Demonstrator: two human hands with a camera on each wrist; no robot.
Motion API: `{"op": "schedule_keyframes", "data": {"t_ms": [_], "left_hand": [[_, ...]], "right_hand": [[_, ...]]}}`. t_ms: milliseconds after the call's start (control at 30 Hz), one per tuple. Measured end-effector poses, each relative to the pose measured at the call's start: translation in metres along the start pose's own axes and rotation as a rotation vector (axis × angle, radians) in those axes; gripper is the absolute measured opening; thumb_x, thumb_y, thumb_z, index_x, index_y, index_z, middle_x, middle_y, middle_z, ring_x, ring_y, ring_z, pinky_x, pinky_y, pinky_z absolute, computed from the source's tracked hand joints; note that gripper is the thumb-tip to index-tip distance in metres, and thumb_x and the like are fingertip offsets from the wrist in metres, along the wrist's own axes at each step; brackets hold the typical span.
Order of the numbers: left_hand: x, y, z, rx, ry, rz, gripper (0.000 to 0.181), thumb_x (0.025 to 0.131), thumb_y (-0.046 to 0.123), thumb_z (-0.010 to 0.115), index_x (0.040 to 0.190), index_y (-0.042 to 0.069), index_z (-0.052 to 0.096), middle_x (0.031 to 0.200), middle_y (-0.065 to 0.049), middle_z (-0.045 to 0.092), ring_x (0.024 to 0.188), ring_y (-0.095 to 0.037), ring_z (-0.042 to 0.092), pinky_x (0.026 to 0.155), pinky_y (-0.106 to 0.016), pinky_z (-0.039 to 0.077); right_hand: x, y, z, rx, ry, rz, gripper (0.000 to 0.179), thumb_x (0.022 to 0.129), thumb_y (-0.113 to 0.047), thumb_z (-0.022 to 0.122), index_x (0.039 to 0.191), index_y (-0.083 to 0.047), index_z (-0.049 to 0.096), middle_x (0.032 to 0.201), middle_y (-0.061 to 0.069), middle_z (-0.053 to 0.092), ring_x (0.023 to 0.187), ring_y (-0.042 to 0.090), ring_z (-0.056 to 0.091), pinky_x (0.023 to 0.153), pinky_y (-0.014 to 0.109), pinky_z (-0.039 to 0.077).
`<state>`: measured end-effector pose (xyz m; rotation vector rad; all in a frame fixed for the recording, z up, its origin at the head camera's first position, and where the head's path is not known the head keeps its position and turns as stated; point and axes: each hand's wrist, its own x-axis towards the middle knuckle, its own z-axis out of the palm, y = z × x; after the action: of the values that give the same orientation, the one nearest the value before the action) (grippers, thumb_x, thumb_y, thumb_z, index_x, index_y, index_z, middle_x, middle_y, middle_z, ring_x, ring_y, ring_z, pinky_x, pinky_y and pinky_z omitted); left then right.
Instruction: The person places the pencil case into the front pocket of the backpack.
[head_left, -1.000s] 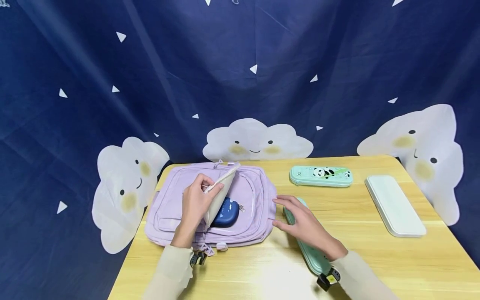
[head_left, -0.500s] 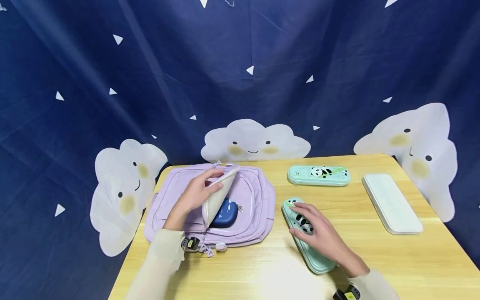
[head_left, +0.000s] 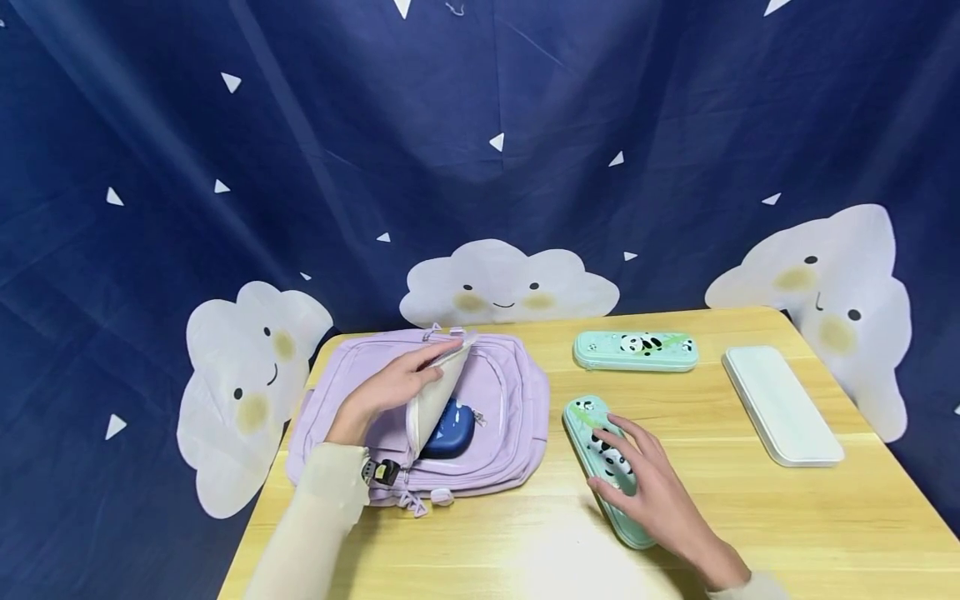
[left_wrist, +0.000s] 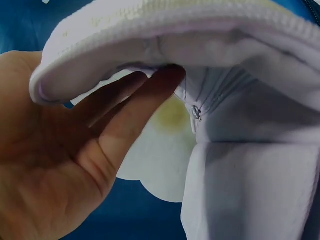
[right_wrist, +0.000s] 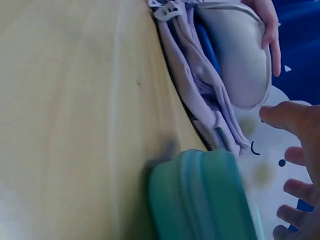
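**Pale wooden table (head_left: 885, 517): right hand (head_left: 656, 492) moves over to the near panda case (head_left: 611, 460)**

Nearest, the near panda case lies aslant on the bare wood, well in from the table's right edge; the near edge is out of view. The right hand, a second ago at the side of the backpack (head_left: 491, 454), is now above this case, fingers and thumb spread. Nothing is pinched in it; whether a fingertip touches the case I cannot tell. This shift seems to bring the near panda case into the work, alongside the bag.

Beyond it, the lavender backpack lies flat by the table's left edge. The left hand (head_left: 390, 387) holds the raised flap (head_left: 431, 412) lightly between thumb and fingers, the fingers straighter than a second ago. The pocket (head_left: 483, 385) stays open, so the blue case (head_left: 450, 435) inside shows, partly hidden by the flap.

Towards the right edge, a white case (head_left: 783, 406) lies at a slant below the far right corner. Farther still, the far panda case (head_left: 637, 352) lies almost parallel to the far edge; neither has been touched. Behind that edge hangs a navy backdrop (head_left: 570, 92) with smiling clouds (head_left: 510, 279).
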<state>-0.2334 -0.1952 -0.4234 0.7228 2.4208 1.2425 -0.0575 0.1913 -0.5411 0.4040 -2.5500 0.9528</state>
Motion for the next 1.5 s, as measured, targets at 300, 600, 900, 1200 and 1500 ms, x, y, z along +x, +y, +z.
{"op": "schedule_keyframes", "data": {"t_ms": [300, 600, 900, 1200, 1500], "left_hand": [[0.002, 0.007, 0.004, 0.09, 0.102, -0.078, 0.054, 0.106, 0.006, 0.048, 0.159, 0.013, 0.058, 0.166, -0.012, 0.053, 0.159, -0.034, 0.041, 0.13, -0.055, 0.032], [0.001, 0.006, 0.006, 0.165, 0.16, -0.076, 0.051, 0.106, 0.01, 0.052, 0.156, 0.011, 0.061, 0.159, -0.013, 0.06, 0.134, -0.027, 0.058, 0.115, -0.048, 0.047], [-0.003, 0.005, 0.005, 0.125, 0.163, -0.057, 0.05, 0.107, 0.016, 0.065, 0.156, 0.007, 0.059, 0.16, -0.016, 0.058, 0.154, -0.038, 0.048, 0.129, -0.056, 0.037], [-0.003, 0.002, 0.005, 0.136, 0.166, -0.042, 0.049, 0.108, 0.014, 0.064, 0.156, 0.007, 0.06, 0.16, -0.015, 0.059, 0.154, -0.037, 0.048, 0.129, -0.056, 0.036], [-0.004, 0.0, 0.005, 0.101, 0.163, -0.054, 0.05, 0.108, 0.014, 0.064, 0.157, 0.009, 0.059, 0.161, -0.013, 0.058, 0.155, -0.034, 0.047, 0.13, -0.053, 0.036]], "right_hand": [[-0.024, -0.006, 0.0, -0.053, 0.03, 0.112, 0.084, 0.079, -0.03, 0.098, 0.154, -0.019, 0.061, 0.164, 0.016, 0.049, 0.142, 0.038, 0.048, 0.098, 0.056, 0.048], [-0.037, -0.005, 0.01, -0.044, 0.05, 0.157, 0.097, 0.072, -0.035, 0.101, 0.157, -0.019, 0.057, 0.167, 0.016, 0.045, 0.14, 0.041, 0.048, 0.093, 0.066, 0.052], [-0.041, 0.0, 0.017, -0.073, 0.031, 0.161, 0.097, 0.074, -0.038, 0.1, 0.157, -0.017, 0.056, 0.166, 0.019, 0.045, 0.137, 0.041, 0.05, 0.092, 0.062, 0.053], [-0.029, 0.01, 0.011, -0.054, -0.009, 0.139, 0.086, 0.079, -0.033, 0.099, 0.153, -0.014, 0.06, 0.164, 0.02, 0.049, 0.138, 0.042, 0.054, 0.093, 0.061, 0.053], [-0.016, 0.025, 0.003, 0.0, -0.046, 0.13, 0.08, 0.083, -0.029, 0.096, 0.152, -0.012, 0.061, 0.163, 0.022, 0.051, 0.14, 0.048, 0.054, 0.098, 0.07, 0.053]]}}
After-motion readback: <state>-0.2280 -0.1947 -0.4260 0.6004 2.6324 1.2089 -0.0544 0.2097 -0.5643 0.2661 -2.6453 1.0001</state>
